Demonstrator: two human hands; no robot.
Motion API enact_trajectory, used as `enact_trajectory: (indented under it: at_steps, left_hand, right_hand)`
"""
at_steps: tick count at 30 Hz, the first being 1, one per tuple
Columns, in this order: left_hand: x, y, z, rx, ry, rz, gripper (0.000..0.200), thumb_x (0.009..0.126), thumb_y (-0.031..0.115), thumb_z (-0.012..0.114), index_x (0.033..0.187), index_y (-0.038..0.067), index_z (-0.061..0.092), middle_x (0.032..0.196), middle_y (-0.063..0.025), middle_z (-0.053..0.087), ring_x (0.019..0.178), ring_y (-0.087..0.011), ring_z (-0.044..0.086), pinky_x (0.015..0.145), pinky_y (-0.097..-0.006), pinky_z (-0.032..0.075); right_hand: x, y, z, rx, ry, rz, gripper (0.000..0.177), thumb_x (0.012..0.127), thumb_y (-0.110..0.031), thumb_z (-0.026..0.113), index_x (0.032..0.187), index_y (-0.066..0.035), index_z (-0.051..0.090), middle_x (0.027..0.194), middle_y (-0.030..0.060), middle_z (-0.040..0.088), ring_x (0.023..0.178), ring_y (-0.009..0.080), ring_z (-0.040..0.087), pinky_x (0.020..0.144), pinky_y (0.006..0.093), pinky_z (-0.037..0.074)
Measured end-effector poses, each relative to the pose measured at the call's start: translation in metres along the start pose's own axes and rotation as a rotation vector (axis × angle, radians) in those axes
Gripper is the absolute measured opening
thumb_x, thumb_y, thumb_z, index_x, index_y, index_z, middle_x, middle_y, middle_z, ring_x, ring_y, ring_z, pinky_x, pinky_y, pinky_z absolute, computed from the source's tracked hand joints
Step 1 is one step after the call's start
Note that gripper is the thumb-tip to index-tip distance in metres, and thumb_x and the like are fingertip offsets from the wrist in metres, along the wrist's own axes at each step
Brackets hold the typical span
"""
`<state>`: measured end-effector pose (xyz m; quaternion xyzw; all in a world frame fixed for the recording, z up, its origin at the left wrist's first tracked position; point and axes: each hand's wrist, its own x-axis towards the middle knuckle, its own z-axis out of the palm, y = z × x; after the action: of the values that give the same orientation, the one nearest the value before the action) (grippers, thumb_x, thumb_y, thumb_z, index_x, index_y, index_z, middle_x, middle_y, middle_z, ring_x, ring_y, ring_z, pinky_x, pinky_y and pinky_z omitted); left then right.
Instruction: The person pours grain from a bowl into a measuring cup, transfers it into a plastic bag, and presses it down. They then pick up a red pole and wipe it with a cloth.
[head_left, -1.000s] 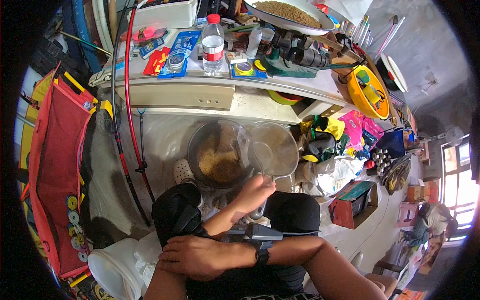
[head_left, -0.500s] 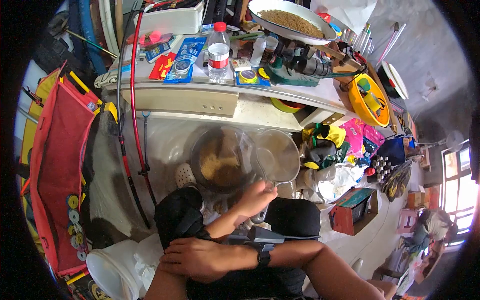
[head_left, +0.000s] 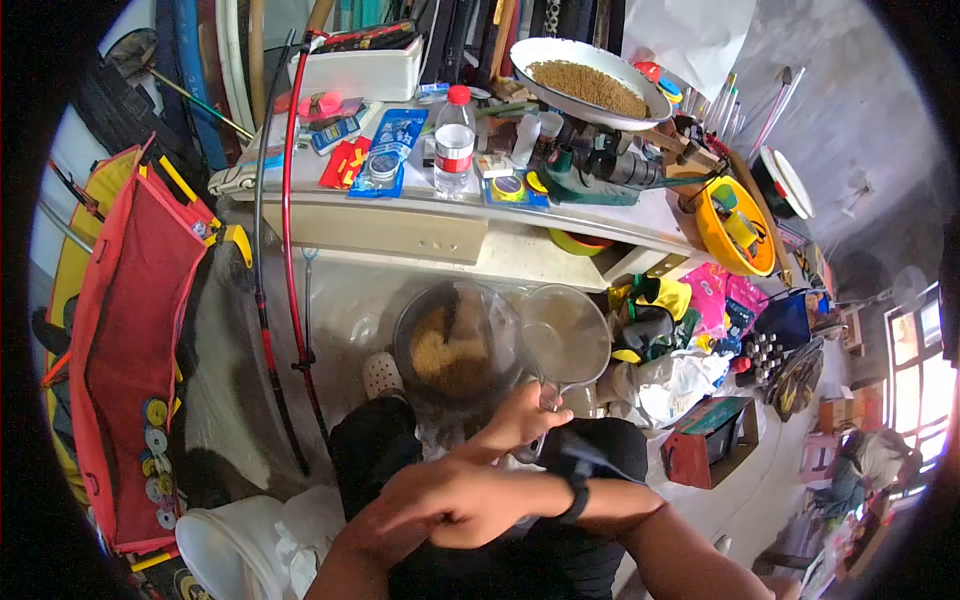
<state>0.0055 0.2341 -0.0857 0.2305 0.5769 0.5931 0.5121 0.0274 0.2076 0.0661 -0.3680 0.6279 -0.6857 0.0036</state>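
My left hand (head_left: 522,415) is closed round the handle of a round, grey scoop-like vessel (head_left: 567,338). Whether its bowl is mesh or solid I cannot make out. Beside it on the floor stands a dark basin (head_left: 408,335) holding tan and brown powder (head_left: 445,352). My right hand (head_left: 455,500), a black band at its wrist, lies across my left forearm. Its fingers stretch to the left, slightly blurred, and hold nothing I can see. My knees are either side of my hands.
Ahead, a cluttered bench (head_left: 380,250) bears a water bottle (head_left: 455,150), a blue packet (head_left: 390,150) and a white enamel dish (head_left: 640,122) of pellets. Fishing rods (head_left: 288,210) lean at left near a red bag (head_left: 130,320). A white bucket (head_left: 215,545) stands lower left; a red box (head_left: 705,445) is at right.
My right hand has shifted right and up along my left forearm. My left hand keeps its hold on the scoop-like vessel. The whole view has tilted, so the bench sits lower.
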Motion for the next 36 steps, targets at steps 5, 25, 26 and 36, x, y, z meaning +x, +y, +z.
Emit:
enact_trajectory:
  at_steps: [5,25,26,36]
  left_hand:
    - [-0.010,0.021,-0.007,0.514,0.133,0.162,0.032,0.067,0.017,0.066,0.091,-0.002,0.055,0.087,-0.0192,0.063,0.083,-0.0353,0.061,0.073,-0.0433,0.047]
    - [-0.035,0.069,-0.042,0.785,0.066,0.187,0.026,0.064,0.014,0.064,0.083,-0.001,0.054,0.078,-0.0219,0.060,0.078,-0.0408,0.059,0.067,-0.0450,0.045]
    - [-0.035,0.068,-0.043,0.748,0.019,0.170,0.027,0.064,0.014,0.065,0.084,-0.001,0.054,0.079,-0.0223,0.060,0.079,-0.0410,0.059,0.068,-0.0453,0.045]
    - [-0.032,0.095,-0.042,0.876,0.151,0.177,0.035,0.073,0.026,0.063,0.095,0.000,0.052,0.083,-0.0237,0.062,0.082,-0.0426,0.060,0.071,-0.0504,0.046]
  right_hand:
    - [-0.023,-0.066,-0.113,-0.073,0.726,0.013,0.023,0.090,-0.021,0.053,0.098,0.000,0.058,0.092,0.0159,0.064,0.078,0.0179,0.061,0.069,0.0328,0.051]
    - [-0.148,-0.028,-0.204,-1.177,0.654,1.083,0.057,0.077,-0.042,0.070,0.114,-0.001,0.056,0.084,0.0132,0.061,0.068,0.0204,0.058,0.063,0.0333,0.047]
    - [-0.155,-0.028,-0.205,-1.361,0.629,1.110,0.049,0.078,-0.034,0.069,0.114,-0.002,0.057,0.091,0.0165,0.062,0.079,0.0236,0.060,0.072,0.0371,0.048]
    - [-0.158,-0.029,-0.232,-0.595,0.818,1.060,0.030,0.090,-0.016,0.053,0.116,-0.003,0.058,0.085,0.0074,0.065,0.072,0.0134,0.062,0.059,0.0288,0.051]
